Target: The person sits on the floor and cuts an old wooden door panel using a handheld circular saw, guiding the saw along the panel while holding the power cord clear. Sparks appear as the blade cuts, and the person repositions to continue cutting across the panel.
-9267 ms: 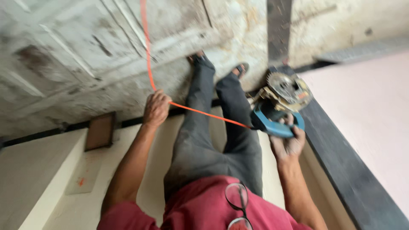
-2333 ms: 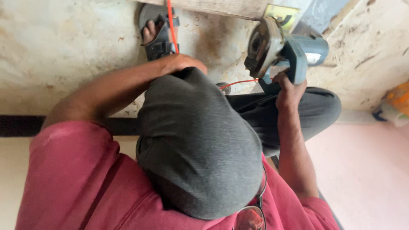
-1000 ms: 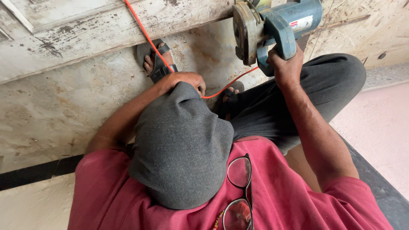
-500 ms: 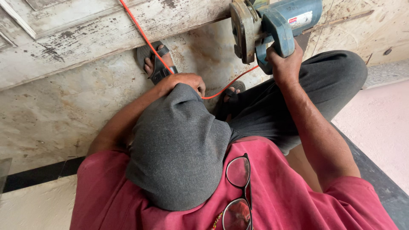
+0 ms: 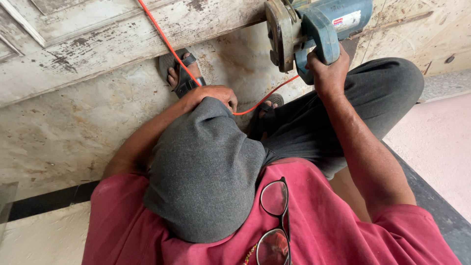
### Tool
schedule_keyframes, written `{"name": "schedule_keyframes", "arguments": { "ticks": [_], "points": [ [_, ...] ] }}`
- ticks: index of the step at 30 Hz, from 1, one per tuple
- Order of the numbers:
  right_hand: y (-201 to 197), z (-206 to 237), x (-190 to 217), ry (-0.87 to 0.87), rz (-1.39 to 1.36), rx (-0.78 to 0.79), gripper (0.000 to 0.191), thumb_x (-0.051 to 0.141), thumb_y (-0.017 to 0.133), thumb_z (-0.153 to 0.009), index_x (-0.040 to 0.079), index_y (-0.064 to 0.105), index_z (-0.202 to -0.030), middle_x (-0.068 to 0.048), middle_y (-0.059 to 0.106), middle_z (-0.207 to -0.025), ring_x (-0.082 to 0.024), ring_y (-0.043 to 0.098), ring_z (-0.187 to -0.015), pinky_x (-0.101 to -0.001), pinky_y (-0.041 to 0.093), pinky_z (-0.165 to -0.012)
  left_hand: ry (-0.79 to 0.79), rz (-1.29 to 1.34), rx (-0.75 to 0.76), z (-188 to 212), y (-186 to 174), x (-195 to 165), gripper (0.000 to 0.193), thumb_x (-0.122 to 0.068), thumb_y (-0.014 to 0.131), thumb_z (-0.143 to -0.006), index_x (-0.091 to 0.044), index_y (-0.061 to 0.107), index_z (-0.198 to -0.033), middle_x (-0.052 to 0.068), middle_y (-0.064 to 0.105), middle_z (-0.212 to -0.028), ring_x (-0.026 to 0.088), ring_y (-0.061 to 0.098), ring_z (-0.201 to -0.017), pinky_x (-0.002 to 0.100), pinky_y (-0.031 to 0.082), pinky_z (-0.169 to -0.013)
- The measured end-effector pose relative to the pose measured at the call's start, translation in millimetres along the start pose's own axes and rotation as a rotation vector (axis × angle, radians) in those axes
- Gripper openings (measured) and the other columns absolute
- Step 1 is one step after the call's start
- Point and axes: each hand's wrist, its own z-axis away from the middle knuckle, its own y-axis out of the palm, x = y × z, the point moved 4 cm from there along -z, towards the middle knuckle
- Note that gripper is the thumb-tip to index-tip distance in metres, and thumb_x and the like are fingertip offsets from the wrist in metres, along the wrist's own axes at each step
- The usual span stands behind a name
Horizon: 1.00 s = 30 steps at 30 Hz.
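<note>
My right hand (image 5: 327,68) grips the curved handle of a blue electric circular saw (image 5: 338,19), held above the floor at the top of the view with its round blade guard (image 5: 278,34) facing left. My left hand (image 5: 212,95) rests on my raised left knee in grey trousers (image 5: 206,167), fingers closed around the orange power cord (image 5: 164,37). The cord runs from the top edge, under that hand, and on to the saw. I am squatting.
A worn white panelled wooden door (image 5: 98,44) lies across the top left over a stained concrete floor (image 5: 64,137). My sandalled feet (image 5: 180,73) rest near it. A black strip (image 5: 49,201) and pale pink flooring (image 5: 441,142) lie around me. Glasses (image 5: 274,216) hang from my red shirt.
Since the oldest frame I have dropped from standing into a squat. Over the last second the saw has shifted slightly up and left; the left hand has stayed on the knee.
</note>
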Motion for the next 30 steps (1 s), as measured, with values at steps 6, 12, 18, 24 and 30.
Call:
{"name": "schedule_keyframes", "arguments": {
  "ticks": [6, 12, 18, 24, 30],
  "points": [
    [1.0, -2.5, 1.9, -0.005, 0.012, -0.009, 0.019, 0.009, 0.073, -0.091, 0.000, 0.060, -0.102, -0.004, 0.068, -0.085, -0.013, 0.068, -0.073, -0.0289, 0.058, -0.071, 0.050, 0.016, -0.016, -2.7, 0.1, 3.4, 0.033, -0.031, 0.079, -0.078, -0.009, 0.079, -0.103, 0.013, 0.079, -0.092, 0.027, 0.076, -0.088, 0.039, 0.057, -0.077],
    [2.3, -3.8, 3.9, 0.003, 0.014, -0.007, 0.019, 0.010, 0.073, -0.092, 0.001, 0.060, -0.101, -0.004, 0.068, -0.085, -0.013, 0.069, -0.074, -0.0294, 0.058, -0.072, 0.013, 0.021, -0.007, 1.7, -2.3, -2.3, 0.033, -0.030, 0.078, -0.078, -0.009, 0.080, -0.103, 0.013, 0.079, -0.091, 0.027, 0.076, -0.087, 0.040, 0.057, -0.076],
    [2.6, -4.2, 5.8, -0.007, 0.036, 0.003, 0.020, 0.011, 0.072, -0.092, 0.001, 0.059, -0.103, -0.005, 0.069, -0.086, -0.013, 0.070, -0.074, -0.0303, 0.060, -0.072, -0.017, 0.033, -0.006, 9.3, -5.9, -10.3, 0.033, -0.031, 0.077, -0.078, -0.010, 0.080, -0.104, 0.013, 0.079, -0.092, 0.027, 0.076, -0.089, 0.039, 0.058, -0.077],
    [2.4, -6.2, 5.2, -0.030, 0.021, -0.005, 0.020, 0.012, 0.072, -0.093, 0.000, 0.059, -0.103, -0.005, 0.069, -0.086, -0.014, 0.071, -0.074, -0.0307, 0.061, -0.073, 0.051, 0.028, -0.004, 8.5, -5.2, -12.9, 0.035, -0.030, 0.077, -0.078, -0.009, 0.080, -0.105, 0.013, 0.079, -0.093, 0.028, 0.076, -0.089, 0.039, 0.058, -0.078],
    [1.9, -8.5, 4.1, -0.039, 0.034, -0.018, 0.020, 0.012, 0.073, -0.093, 0.001, 0.060, -0.103, -0.005, 0.069, -0.085, -0.014, 0.071, -0.075, -0.0303, 0.061, -0.073, 0.011, 0.045, -0.013, 9.7, -5.4, -9.9, 0.034, -0.029, 0.077, -0.079, -0.008, 0.079, -0.106, 0.014, 0.079, -0.092, 0.028, 0.076, -0.089, 0.039, 0.057, -0.077]
  ]
}}
